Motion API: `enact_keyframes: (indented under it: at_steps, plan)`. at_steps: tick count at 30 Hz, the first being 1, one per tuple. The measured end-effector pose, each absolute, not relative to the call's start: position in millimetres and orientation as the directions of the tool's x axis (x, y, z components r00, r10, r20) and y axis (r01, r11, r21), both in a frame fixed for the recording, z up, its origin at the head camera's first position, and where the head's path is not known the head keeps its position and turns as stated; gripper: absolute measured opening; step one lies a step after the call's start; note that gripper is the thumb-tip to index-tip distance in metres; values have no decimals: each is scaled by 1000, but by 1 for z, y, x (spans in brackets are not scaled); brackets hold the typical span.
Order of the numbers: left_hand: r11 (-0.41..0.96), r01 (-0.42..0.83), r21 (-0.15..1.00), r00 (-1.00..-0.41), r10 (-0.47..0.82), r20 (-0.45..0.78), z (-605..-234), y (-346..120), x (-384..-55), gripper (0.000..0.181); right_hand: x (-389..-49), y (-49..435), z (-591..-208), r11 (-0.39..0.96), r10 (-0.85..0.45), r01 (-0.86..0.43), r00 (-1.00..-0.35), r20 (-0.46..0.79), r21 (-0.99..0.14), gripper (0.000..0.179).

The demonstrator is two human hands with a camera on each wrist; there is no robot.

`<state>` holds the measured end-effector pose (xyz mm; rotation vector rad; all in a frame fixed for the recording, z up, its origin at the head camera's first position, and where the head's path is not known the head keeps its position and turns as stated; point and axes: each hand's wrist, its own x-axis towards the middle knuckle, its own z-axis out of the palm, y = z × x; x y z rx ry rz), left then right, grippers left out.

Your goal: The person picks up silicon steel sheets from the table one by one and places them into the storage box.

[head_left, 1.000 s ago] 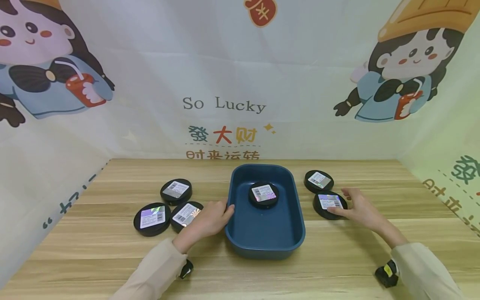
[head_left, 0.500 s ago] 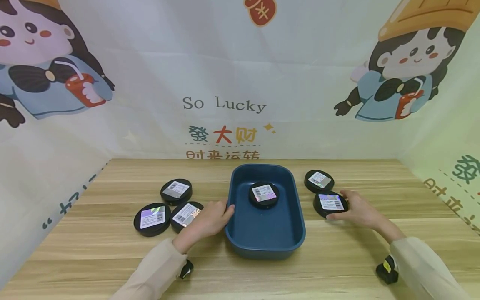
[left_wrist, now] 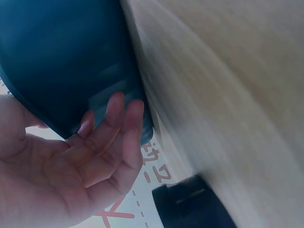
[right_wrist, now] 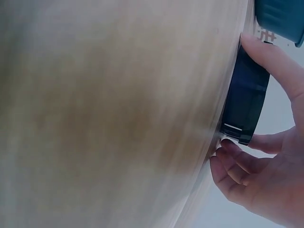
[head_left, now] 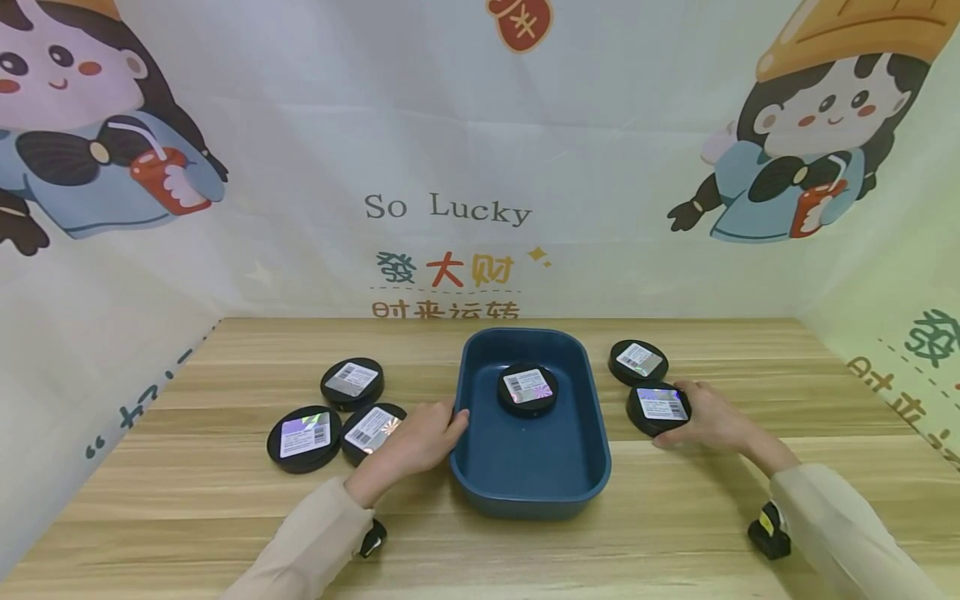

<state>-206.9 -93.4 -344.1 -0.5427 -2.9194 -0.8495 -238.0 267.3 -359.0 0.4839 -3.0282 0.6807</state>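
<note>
On the left rim of a deep blue rectangular bin (head_left: 525, 467), my left hand (head_left: 423, 437) grips the wall, thumb over the edge. The left wrist view shows its fingers (left_wrist: 129, 128) bent against the bin's outer side (left_wrist: 71, 61). My right hand (head_left: 712, 421) holds a flat round black case (head_left: 658, 406) with a white and shiny label, lying on the table right of the bin. In the right wrist view the thumb and fingers span the case's dark side (right_wrist: 247, 95). Inside the bin lies another black case (head_left: 528, 390), label up.
Just behind the held case sits a similar one (head_left: 638, 362). Left of the bin are three more: a rear case (head_left: 352, 383), a front-left case (head_left: 304, 438) and one (head_left: 371, 429) partly hidden by my left hand. A printed cloth (head_left: 450, 150) hangs behind the wooden table (head_left: 187, 500).
My right hand has moved from over the right front case down around its edge, thumb now at its near side. The left hand and the bin stay in place.
</note>
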Motion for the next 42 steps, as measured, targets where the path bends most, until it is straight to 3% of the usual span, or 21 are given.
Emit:
enact_keyframes:
  at_steps: [16,30,42]
  plan:
    - [787,348,510,-937,316,152,-343,-93,-206,21,-243,269,-357,868,-324,-312,-945,36,-386,87]
    - [787,338,515,-940,314,137,-342,-93,-205,22,-240,264,-361,878,-302,-313,-949,87,-362,81]
    - [783,333,525,-941,314,128,-344,-93,-207,22,-238,267,-360,806,-293,-301,-951,98,-510,79]
